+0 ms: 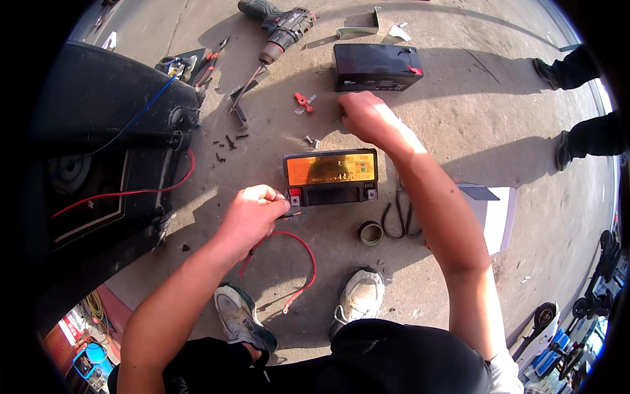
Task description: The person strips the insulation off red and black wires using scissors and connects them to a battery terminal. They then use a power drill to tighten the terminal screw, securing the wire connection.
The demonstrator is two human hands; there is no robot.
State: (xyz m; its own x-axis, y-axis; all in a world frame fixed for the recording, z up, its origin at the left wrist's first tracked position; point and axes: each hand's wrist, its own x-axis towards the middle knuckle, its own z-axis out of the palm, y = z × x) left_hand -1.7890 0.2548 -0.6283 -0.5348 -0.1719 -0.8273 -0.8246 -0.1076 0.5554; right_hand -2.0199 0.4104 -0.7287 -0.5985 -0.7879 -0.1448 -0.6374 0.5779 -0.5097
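My left hand (252,213) is closed in a pinch on a black wire (287,216), whose bare copper end sticks out past the fingers. It is beside the left terminal of a battery (331,169) with an orange label. Below that hand a red wire (314,262) curves round to a ring terminal near my shoes; its upper end disappears under the hand. My right hand (371,118) has its fingers curled together just in front of a second, black battery (377,65). Whatever those fingers hold, if anything, is hidden. Small bolts (312,141) lie between the two batteries.
Red terminal caps (302,101), black screws (230,142), a cordless drill (279,33) and pliers (211,62) lie on the concrete. A tape roll (371,233) and scissors (396,220) are beneath my right forearm. A large black casing (118,125) stands left; another person's legs (590,134) are right.
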